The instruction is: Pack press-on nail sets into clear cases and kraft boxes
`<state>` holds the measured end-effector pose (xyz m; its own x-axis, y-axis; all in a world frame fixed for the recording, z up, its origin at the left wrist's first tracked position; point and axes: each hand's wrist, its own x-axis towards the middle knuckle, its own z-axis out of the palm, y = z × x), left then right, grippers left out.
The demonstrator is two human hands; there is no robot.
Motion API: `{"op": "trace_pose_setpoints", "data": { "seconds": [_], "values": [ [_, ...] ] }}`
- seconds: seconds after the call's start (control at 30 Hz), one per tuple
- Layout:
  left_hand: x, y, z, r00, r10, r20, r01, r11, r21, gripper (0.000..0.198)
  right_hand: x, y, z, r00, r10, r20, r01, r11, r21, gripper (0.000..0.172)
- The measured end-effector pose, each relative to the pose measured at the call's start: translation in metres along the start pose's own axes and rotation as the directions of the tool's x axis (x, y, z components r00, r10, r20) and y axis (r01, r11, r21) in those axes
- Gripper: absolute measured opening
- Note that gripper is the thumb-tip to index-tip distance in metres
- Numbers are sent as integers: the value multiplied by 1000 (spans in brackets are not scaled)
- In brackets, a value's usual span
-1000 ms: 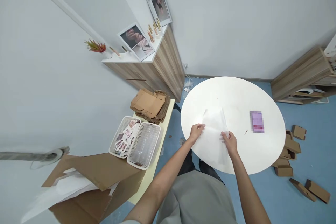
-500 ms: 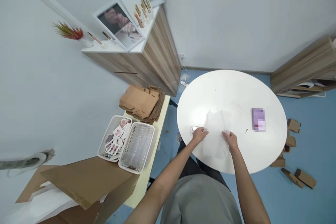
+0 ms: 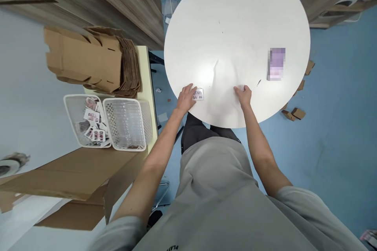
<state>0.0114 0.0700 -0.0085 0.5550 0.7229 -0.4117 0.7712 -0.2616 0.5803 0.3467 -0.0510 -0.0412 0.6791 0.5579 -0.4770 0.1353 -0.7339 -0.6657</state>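
A thin white sheet [image 3: 225,86] lies flat on the round white table [image 3: 235,19], hard to tell from the tabletop. My right hand [image 3: 244,95] rests on its right near edge, fingers curled down on it. My left hand [image 3: 186,98] has left the sheet and its fingertips touch a small clear packet with pink pieces [image 3: 198,94] lying just left of the sheet near the table's front edge.
A purple, blurred card [image 3: 276,64] lies on the table's right side. To my left a side table holds flat cardboard blanks [image 3: 88,59] and two white baskets [image 3: 106,121]. An open carton [image 3: 73,188] stands lower left. Small brown boxes [image 3: 294,113] lie on the blue floor.
The sheet went from held up in both hands to lying flat on the table. My left hand moved left onto the small packet. My head tilted further down.
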Motion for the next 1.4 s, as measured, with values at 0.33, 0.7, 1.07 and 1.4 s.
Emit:
{"op": "trace_pose_setpoints", "data": {
  "seconds": [0.33,0.7,1.07,1.4],
  "values": [
    [-6,76,36,985,168,24,-168,986,-3,75,-51,28,-44,995,94,39,-95,995,5,40],
    [0,96,81,966,187,177,-190,982,1,73,-79,36,-50,987,107,120,-103,994,-39,24],
    [-8,90,86,960,222,170,-223,975,-11,74,-107,20,-47,984,66,163,-35,981,-189,18],
    [-16,85,88,962,239,133,-239,971,-10,69,-130,2,-41,990,-77,121,106,963,-248,18]
  ]
}}
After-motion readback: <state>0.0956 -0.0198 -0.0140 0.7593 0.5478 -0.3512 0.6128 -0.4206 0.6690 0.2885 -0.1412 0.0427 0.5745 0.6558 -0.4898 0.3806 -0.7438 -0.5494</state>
